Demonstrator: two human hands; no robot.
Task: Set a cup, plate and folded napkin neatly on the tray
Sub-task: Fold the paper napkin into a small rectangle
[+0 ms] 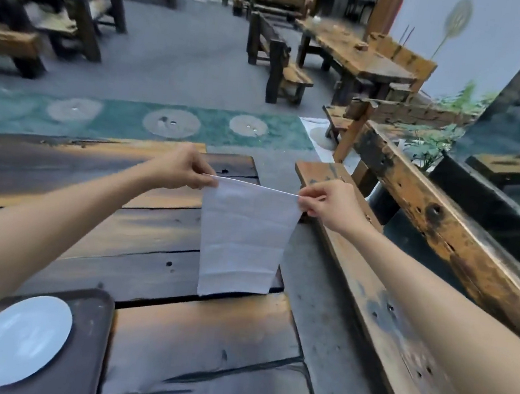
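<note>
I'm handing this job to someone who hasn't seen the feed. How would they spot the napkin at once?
Start at the dark wooden table in the foreground and follow the two bare arms forward. Between the left hand and right hand, which pinch its top corners, hangs the napkin. It is the only white sheet of paper or cloth; the white plate is round and lies on the dark tray.

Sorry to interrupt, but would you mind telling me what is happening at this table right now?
A person is holding a white napkin up over the wooden table, the left hand and right hand each pinching a top corner so it hangs open, not yet folded. A white plate already sits on the dark tray at the near left. No cup is clearly visible.
</note>
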